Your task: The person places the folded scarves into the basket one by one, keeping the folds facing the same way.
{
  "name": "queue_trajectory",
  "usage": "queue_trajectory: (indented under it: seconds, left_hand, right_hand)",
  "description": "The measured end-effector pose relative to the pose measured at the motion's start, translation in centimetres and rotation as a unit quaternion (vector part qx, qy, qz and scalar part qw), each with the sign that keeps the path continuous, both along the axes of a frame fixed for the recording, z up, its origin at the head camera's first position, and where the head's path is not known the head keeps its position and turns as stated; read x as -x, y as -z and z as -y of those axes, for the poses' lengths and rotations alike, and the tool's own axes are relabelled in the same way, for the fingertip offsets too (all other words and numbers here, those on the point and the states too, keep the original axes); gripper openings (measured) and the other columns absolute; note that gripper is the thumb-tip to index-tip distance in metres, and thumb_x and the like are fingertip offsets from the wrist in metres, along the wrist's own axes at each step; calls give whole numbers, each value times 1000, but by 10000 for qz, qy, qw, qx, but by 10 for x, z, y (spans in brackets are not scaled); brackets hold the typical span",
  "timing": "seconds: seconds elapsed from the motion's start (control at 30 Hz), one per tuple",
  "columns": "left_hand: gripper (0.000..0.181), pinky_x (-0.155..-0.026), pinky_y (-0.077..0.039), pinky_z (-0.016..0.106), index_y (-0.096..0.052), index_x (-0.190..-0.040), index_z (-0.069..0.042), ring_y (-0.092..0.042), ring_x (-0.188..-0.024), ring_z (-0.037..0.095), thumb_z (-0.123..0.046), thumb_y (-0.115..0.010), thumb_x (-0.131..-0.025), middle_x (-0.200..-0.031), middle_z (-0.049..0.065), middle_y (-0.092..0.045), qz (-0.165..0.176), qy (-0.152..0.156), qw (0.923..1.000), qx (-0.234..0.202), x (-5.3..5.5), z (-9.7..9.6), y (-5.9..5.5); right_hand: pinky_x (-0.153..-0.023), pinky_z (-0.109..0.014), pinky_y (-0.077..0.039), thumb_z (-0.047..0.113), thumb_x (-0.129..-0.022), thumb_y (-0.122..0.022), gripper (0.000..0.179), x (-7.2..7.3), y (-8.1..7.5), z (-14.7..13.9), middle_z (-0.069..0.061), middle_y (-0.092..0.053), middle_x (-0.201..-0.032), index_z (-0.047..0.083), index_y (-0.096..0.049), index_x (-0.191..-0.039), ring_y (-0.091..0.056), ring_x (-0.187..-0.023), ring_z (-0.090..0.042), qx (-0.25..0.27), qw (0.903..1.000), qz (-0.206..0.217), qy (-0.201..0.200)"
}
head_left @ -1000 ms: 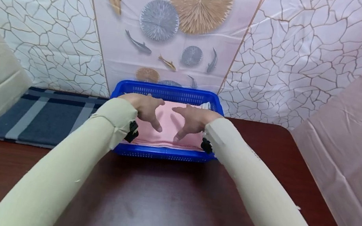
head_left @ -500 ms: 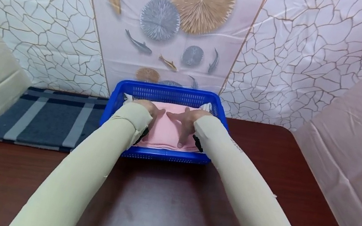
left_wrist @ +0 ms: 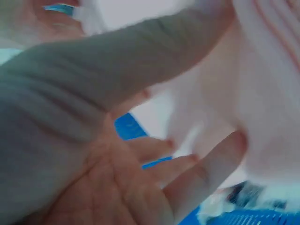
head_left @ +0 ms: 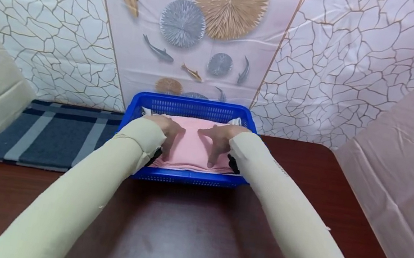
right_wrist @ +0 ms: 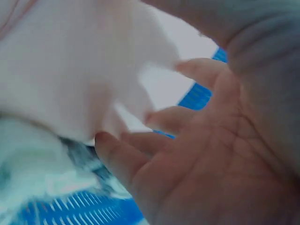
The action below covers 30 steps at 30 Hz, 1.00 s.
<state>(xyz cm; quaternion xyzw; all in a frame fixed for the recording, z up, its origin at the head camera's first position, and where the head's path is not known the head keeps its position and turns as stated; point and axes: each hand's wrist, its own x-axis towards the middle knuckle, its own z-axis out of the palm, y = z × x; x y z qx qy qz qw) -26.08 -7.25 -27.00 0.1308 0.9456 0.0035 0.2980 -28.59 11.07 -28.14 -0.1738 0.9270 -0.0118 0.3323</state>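
A folded pink cloth [head_left: 191, 144] lies in a blue plastic basket [head_left: 183, 174] against the back wall. My left hand [head_left: 167, 133] is at the cloth's left side, thumb over its top; in the left wrist view its fingertips [left_wrist: 238, 140] touch the drooping side of the fabric. Mirroring it, my right hand [head_left: 219, 142] is at the right side, thumb pointing toward me. In the right wrist view, the relaxed, spread fingers [right_wrist: 168, 119] meet the pale pink cloth [right_wrist: 70, 70], palm facing it. Neither hand curls round the fabric. The cloth's underside is hidden.
White fabric [head_left: 235, 122] shows at the basket's back right corner. A folded dark blue striped cloth [head_left: 58, 136] lies left of the basket on the brown table [head_left: 177, 233]. Patterned sheeting [head_left: 219, 58] hangs close behind the basket.
Both hands came down to the pink cloth and moved inward, then spread slightly apart again. The white fabric at the back left corner came into view. The basket stays about where it was.
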Motion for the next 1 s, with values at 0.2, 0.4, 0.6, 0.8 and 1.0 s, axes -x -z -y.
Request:
queue_trajectory:
  seconds: [0.2,0.4,0.6,0.8,1.0]
  left_hand:
    - [62,-123,-31,49,-40,-157,-12,-37,-149,33,-43,-52,-105,-161,13,-41,179,927,9951,-277,-14,12,-5]
    - [62,-121,-34,53,-54,-145,-3,-50,-140,36,-50,-42,-108,-148,18,-56,121,1101,9925,-512,-48,24,-4]
    - [69,-108,-48,50,-61,-137,-4,-64,-102,24,-61,-45,-103,-118,12,-70,-185,860,9943,-598,-75,29,7]
    - [69,-105,-51,49,-62,-138,-6,-62,-93,23,-63,-56,-97,-115,10,-70,-474,781,9937,-645,-81,34,23]
    - [68,-97,-55,45,-63,-135,-7,-61,-83,22,-63,-59,-95,-104,8,-70,-748,756,9925,-606,-87,34,34]
  right_hand:
    - [-125,-55,-24,51,-99,-61,69,-25,-15,-19,-9,-36,-165,27,-37,-159,-31,-154,-32,48,9970,-337,-702]
    - [-121,-52,-35,58,-104,-45,58,-54,-14,-34,-3,-59,-147,21,-56,-147,-49,-142,-27,405,9948,-273,-892]
    - [-114,-47,-44,65,-103,-38,63,-71,-3,-43,3,-71,-120,21,-63,-141,-63,-118,-16,448,9946,-486,-801]
    - [-112,-48,-46,69,-101,-35,77,-81,7,-42,-10,-71,-125,8,-63,-139,-68,-114,-23,375,9944,-601,-780]
    - [-114,-45,-45,70,-102,-31,81,-88,15,-40,-14,-65,-139,6,-65,-136,-66,-124,-28,380,9920,-862,-839]
